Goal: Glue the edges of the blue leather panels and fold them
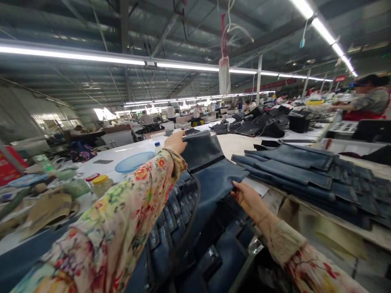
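A dark blue leather-like panel (214,177) with a black strip across it is stretched out in front of me. At its far upper edge, my left hand (176,142) is closed on the panel, arm extended. My right hand (247,199) pinches the panel's right edge between thumb and fingers. The panel's lower end hangs towards me and merges with other dark pieces. Under it lie several overlapping blue pieces (171,219) with glossy parts. To the right of my right hand, a stack of similar blue panels (293,167) is fanned out on the table.
Left on the white table are a light blue oval dish (132,162), a jar with a yellow lid (102,185), a bottle with a blue cap (157,147) and a tan cap (50,209). Black pieces (259,122) are heaped behind. A person (371,99) works at far right.
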Demonstrator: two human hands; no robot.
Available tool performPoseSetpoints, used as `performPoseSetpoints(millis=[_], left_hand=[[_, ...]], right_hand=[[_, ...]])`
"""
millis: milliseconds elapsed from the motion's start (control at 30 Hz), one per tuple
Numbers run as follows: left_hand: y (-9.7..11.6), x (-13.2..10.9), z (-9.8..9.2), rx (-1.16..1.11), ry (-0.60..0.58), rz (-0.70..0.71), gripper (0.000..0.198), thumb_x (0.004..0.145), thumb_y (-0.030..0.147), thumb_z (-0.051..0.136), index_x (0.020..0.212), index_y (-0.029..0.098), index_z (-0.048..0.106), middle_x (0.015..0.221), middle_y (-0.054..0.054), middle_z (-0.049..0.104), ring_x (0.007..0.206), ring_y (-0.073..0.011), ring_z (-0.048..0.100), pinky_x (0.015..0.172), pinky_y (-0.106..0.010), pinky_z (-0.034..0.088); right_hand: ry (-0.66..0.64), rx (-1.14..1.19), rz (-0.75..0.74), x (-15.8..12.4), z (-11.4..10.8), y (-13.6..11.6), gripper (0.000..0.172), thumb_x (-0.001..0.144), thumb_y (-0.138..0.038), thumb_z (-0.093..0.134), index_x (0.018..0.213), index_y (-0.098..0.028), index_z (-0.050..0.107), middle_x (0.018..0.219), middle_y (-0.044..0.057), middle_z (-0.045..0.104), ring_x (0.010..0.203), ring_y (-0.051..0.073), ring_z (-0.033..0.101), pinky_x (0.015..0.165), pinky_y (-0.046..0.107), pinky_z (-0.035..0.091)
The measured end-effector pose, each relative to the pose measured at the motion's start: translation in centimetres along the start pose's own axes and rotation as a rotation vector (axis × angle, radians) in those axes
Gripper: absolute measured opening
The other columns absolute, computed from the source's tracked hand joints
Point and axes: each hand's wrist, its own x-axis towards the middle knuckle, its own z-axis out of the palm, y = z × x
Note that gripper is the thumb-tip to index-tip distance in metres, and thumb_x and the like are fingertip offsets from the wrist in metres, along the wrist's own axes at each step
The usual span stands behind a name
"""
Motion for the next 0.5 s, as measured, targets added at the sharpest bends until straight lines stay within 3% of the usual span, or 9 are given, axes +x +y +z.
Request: performPoseSetpoints(millis=[100,200,267,367,500], left_hand=[[0.9,-0.2,2.7,0.077,-0.001,-0.003,0.068,0.073,0.021,0.059,0.134,0.02,0.03,0.136,-0.015,0.036,0.122,-0.0324,0.036,0.096,-0.049,0.033],[0.8,-2.6,4.6,0.096,-0.139,0.136,0.062,0.077,0.016,0.053,0.134,0.02,0.03,0.139,-0.014,0.033,0.125,-0.0294,0.033,0.1,-0.047,0.03],[-0.2,-5.3,4.7,0.071,-0.244,0.251,0.056,0.078,0.017,0.051,0.131,0.019,0.035,0.135,-0.013,0.04,0.122,-0.0268,0.038,0.1,-0.043,0.032],[-3.2,-10.6,2.1,0.018,-0.358,0.33,0.05,0.077,0.022,0.051,0.126,0.018,0.042,0.129,-0.011,0.047,0.119,-0.0243,0.043,0.101,-0.037,0.034],[-9.6,-20.5,-5.8,-0.029,-0.411,0.216,0.046,0.081,0.033,0.045,0.125,0.02,0.046,0.128,-0.007,0.05,0.118,-0.0221,0.044,0.103,-0.033,0.032]], right_hand=[[0.03,-0.015,0.074,2.5,-1.3,1.2,0.012,0.076,-0.002,0.055,0.072,-0.013,0.053,0.062,-0.001,0.063,0.053,0.009,0.06,0.052,0.018,0.055],[0.028,-0.063,0.187,3.3,-2.3,2.1,0.016,0.074,0.004,0.053,0.069,-0.011,0.053,0.061,0.004,0.063,0.054,0.012,0.062,0.054,0.022,0.057],[0.006,-0.088,0.229,2.9,-2.4,1.8,0.013,0.074,0.004,0.053,0.07,-0.009,0.054,0.062,0.007,0.064,0.056,0.013,0.063,0.056,0.021,0.057],[-0.018,-0.129,0.265,1.0,-2.1,0.3,0.007,0.077,0.0,0.053,0.077,-0.005,0.057,0.074,0.014,0.067,0.068,0.016,0.066,0.06,0.019,0.057],[-0.005,-0.223,0.222,-3.8,-1.6,-1.5,0.018,0.079,-0.003,0.05,0.091,-0.009,0.062,0.1,0.02,0.064,0.087,0.021,0.065,0.066,0.021,0.057]])
